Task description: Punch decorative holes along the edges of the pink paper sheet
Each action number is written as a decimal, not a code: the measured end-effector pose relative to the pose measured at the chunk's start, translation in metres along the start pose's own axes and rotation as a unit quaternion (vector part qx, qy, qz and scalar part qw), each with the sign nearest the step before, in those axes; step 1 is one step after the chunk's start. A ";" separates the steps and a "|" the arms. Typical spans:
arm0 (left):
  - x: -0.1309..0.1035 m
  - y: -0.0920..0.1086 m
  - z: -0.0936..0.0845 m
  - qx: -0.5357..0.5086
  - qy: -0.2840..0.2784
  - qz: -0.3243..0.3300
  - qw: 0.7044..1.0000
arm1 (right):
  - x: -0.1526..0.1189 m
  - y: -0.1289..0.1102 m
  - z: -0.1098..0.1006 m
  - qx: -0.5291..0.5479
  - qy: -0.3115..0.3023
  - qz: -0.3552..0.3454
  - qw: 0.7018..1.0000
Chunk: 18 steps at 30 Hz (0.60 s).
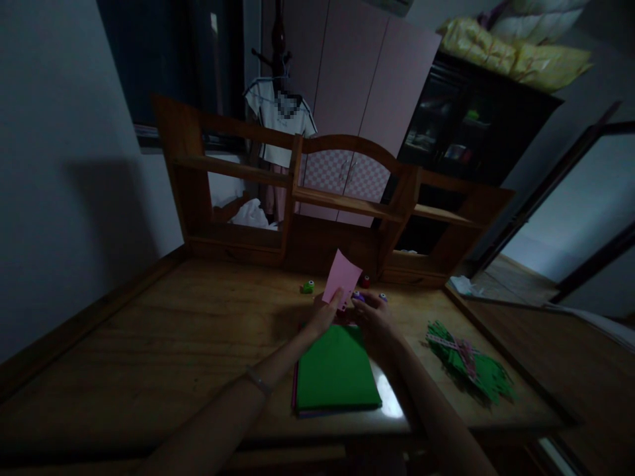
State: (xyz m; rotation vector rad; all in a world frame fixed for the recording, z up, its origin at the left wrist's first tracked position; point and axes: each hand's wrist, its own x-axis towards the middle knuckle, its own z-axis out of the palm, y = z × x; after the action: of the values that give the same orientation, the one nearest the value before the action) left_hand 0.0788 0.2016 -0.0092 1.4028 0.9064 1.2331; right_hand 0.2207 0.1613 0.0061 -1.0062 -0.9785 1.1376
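A pink sheet of paper (342, 274) with small holes near its lower edge is held upright in my left hand (327, 309), the thumb over its front. My right hand (374, 312) is just right of the paper, its fingers bent beside a small purple punch (358, 297); whether it holds the punch is unclear. Below both hands lies a stack with a green sheet (337, 370) on top. A green punch (308, 287) sits left of the paper, a red one (366, 281) behind it, and another purple one (383, 297) beyond my right hand.
On the right of the wooden table (198, 337) lies a pile of green paper strips (471, 363) with pink strips on top. A wooden shelf unit (342, 198) rises along the back edge. White crumpled material (464, 285) is at the far right corner.
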 end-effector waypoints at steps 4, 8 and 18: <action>-0.001 0.007 0.000 -0.012 0.033 -0.020 0.999 | 0.002 -0.005 -0.003 -0.037 0.040 -0.002 0.999; -0.001 0.011 -0.002 -0.028 0.039 -0.024 0.999 | 0.007 -0.010 -0.010 -0.094 0.051 -0.016 0.994; -0.003 0.018 -0.002 -0.038 0.075 -0.046 0.995 | 0.009 -0.013 -0.024 -0.236 0.135 -0.177 0.946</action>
State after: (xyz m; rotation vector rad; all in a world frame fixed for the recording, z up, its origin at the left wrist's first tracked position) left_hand 0.0746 0.1958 0.0072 1.2083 1.0039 1.3025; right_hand 0.2481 0.1656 0.0131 -1.2636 -1.1761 0.4562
